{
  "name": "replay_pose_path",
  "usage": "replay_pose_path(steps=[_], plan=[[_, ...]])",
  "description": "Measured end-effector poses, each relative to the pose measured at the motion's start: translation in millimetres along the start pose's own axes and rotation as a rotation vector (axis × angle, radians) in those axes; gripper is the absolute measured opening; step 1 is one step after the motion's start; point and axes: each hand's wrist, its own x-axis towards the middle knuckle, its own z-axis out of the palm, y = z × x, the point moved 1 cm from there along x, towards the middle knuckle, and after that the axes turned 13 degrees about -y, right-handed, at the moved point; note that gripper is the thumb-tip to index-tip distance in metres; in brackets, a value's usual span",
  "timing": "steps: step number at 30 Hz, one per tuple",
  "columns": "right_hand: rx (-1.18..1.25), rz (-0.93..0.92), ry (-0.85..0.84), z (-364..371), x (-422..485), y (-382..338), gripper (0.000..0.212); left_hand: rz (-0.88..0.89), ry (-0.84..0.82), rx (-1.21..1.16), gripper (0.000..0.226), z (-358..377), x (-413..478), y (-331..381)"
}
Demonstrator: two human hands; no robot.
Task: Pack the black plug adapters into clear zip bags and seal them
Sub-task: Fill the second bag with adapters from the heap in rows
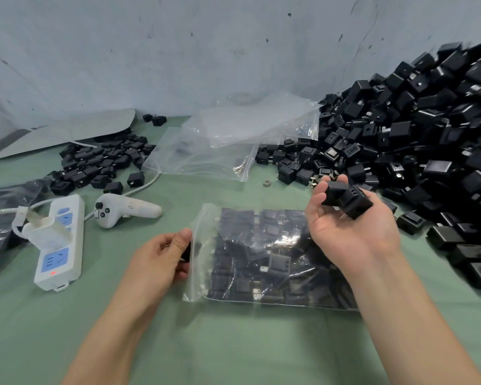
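Note:
A clear zip bag (261, 259) packed with several black plug adapters lies flat on the green table, its open mouth facing left. My left hand (161, 257) pinches a black adapter at the bag's mouth edge. My right hand (347, 218) hovers palm up over the bag's right end, fingers curled round two black adapters (346, 198). A huge heap of loose black adapters (417, 140) fills the right side.
Empty clear zip bags (228, 143) lie at the back centre. A smaller pile of adapters (100, 162) sits at left, with a white power strip (59, 251), a white controller (122, 211) and a small ring (267, 182). Grey wall behind.

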Motion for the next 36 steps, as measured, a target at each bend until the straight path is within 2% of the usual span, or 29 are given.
replay_pose_path(steps=[2,4,7,9,13,15,17,20,27,32,36], plan=[[0.008,0.003,0.000,0,0,0,0.027,-0.003,-0.064,-0.020,0.037,1,-2,1],[0.009,0.003,-0.005,-1,0,0,0.027,-0.022,-0.123,0.027,0.044,3,-5,1],[0.005,0.006,-0.006,0,0,0,0.027,-0.026,-0.121,0.094,0.057,10,-10,2],[0.003,0.011,-0.001,-1,0,1,0.027,-0.012,-0.119,0.109,0.049,17,-12,4],[0.009,0.019,0.009,-1,0,1,0.028,0.068,0.002,0.253,0.031,20,-13,5],[0.011,0.024,0.009,-1,-1,1,0.028,0.120,0.091,0.220,0.027,16,-13,8],[0.013,0.022,0.008,-1,-1,1,0.027,0.132,0.034,0.134,0.023,19,-13,11],[0.007,0.019,0.010,-1,-1,2,0.025,0.120,-0.099,0.165,0.020,32,-17,11],[0.014,0.023,0.020,-1,-1,0,0.028,0.049,-0.094,0.052,0.027,26,-22,17],[0.014,0.024,0.012,0,-1,0,0.027,0.024,-0.113,0.298,0.018,25,-26,19],[0.016,0.024,0.012,0,-2,2,0.027,0.010,-0.180,0.296,0.012,31,-23,20]])
